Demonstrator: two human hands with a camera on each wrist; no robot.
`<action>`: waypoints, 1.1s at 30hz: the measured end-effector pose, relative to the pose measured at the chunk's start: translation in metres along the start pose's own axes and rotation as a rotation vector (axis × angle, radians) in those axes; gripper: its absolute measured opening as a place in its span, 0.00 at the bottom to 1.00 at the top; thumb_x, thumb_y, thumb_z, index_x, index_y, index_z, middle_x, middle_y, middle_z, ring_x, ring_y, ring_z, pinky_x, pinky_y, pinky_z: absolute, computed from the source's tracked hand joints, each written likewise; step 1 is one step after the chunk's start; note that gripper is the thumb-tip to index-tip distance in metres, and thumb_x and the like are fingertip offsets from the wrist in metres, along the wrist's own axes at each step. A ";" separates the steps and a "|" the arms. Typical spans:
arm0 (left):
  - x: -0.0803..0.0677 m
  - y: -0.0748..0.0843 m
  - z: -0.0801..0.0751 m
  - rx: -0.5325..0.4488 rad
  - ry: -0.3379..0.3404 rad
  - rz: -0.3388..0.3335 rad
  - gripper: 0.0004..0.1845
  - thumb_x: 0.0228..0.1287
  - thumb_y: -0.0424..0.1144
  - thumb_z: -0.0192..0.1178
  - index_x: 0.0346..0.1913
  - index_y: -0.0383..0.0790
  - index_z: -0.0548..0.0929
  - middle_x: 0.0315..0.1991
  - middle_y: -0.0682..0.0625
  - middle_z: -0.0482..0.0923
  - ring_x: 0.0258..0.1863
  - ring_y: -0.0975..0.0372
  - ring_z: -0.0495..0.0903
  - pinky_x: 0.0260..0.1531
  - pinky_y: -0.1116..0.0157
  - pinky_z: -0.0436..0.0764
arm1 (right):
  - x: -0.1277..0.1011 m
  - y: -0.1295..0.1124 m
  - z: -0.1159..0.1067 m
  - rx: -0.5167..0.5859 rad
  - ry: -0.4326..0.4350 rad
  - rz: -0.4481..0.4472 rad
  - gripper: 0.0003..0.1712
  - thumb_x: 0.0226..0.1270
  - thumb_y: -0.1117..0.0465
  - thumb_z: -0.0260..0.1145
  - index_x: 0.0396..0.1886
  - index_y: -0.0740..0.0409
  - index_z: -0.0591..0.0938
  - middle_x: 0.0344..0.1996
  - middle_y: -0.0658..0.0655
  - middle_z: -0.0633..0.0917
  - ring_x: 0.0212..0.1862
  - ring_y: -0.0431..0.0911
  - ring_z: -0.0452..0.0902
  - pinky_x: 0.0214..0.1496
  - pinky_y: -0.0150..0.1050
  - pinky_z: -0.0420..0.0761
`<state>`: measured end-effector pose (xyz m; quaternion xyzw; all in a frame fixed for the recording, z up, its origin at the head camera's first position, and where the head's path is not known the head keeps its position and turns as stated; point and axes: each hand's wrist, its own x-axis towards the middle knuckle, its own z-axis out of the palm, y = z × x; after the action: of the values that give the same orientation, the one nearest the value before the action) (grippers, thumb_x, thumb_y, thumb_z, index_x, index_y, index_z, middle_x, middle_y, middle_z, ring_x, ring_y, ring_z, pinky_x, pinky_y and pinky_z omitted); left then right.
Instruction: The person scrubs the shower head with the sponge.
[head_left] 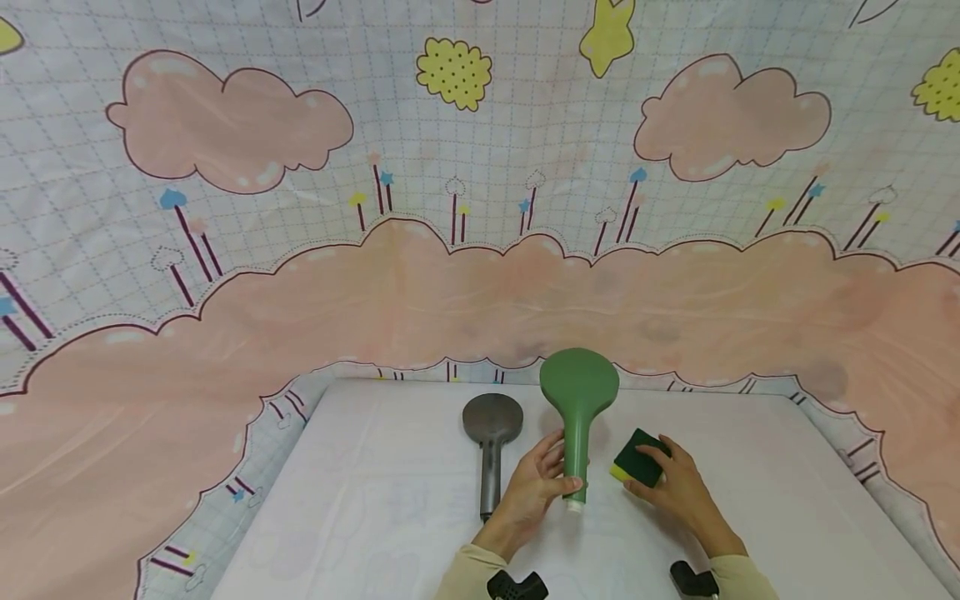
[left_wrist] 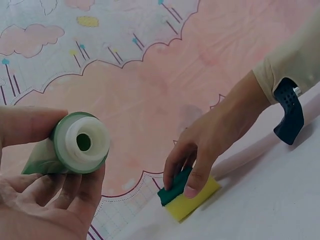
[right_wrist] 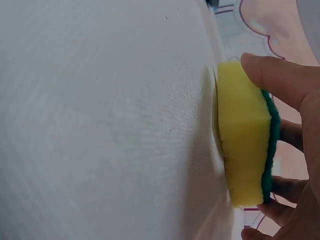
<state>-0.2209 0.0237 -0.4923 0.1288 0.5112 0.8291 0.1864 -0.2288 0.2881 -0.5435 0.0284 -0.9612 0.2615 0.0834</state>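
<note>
My left hand [head_left: 542, 482] grips the handle of a green shower head [head_left: 578, 392], its round face up and away from me. In the left wrist view the handle's white threaded end [left_wrist: 82, 142] points at the camera between my thumb and fingers. My right hand [head_left: 670, 482] holds a yellow sponge with a dark green scrub side [head_left: 637, 459] against the white table [head_left: 360, 500], just right of the green handle. The right wrist view shows the sponge [right_wrist: 244, 150] yellow side down on the cloth, pinched by thumb and fingers.
A grey shower head [head_left: 491, 433] lies flat on the table left of my left hand. A cartoon cloud-print sheet [head_left: 450, 208] hangs behind and drapes around the table. Black wrist mounts [head_left: 693, 581] sit on both beige sleeves.
</note>
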 end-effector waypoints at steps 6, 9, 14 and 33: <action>-0.002 0.002 -0.001 -0.013 -0.005 0.006 0.43 0.54 0.17 0.60 0.74 0.35 0.59 0.69 0.36 0.68 0.61 0.51 0.77 0.51 0.63 0.82 | 0.002 0.001 0.000 0.007 -0.008 0.001 0.39 0.54 0.43 0.74 0.61 0.59 0.76 0.68 0.77 0.62 0.66 0.77 0.57 0.58 0.74 0.67; -0.004 0.003 -0.002 -0.011 -0.009 0.011 0.43 0.55 0.17 0.60 0.75 0.35 0.59 0.69 0.36 0.68 0.62 0.49 0.77 0.51 0.63 0.82 | 0.004 0.002 0.000 0.008 0.003 -0.005 0.38 0.54 0.44 0.74 0.61 0.59 0.77 0.67 0.77 0.64 0.65 0.77 0.59 0.57 0.73 0.68; -0.006 0.005 -0.004 0.000 -0.018 0.028 0.43 0.54 0.18 0.60 0.75 0.34 0.58 0.69 0.35 0.68 0.62 0.48 0.76 0.51 0.64 0.82 | 0.006 0.003 0.000 0.002 -0.002 0.006 0.39 0.52 0.44 0.75 0.60 0.58 0.77 0.66 0.78 0.64 0.64 0.76 0.61 0.57 0.72 0.70; -0.025 0.019 -0.027 0.082 -0.071 0.034 0.44 0.55 0.21 0.61 0.76 0.36 0.56 0.72 0.37 0.64 0.63 0.52 0.75 0.53 0.69 0.78 | 0.004 -0.004 -0.007 -0.054 0.084 -0.046 0.36 0.53 0.42 0.74 0.58 0.56 0.79 0.63 0.74 0.70 0.62 0.74 0.65 0.54 0.72 0.72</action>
<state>-0.2129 -0.0164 -0.4879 0.1742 0.5355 0.8054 0.1850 -0.2315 0.2877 -0.5347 0.0373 -0.9627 0.2344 0.1303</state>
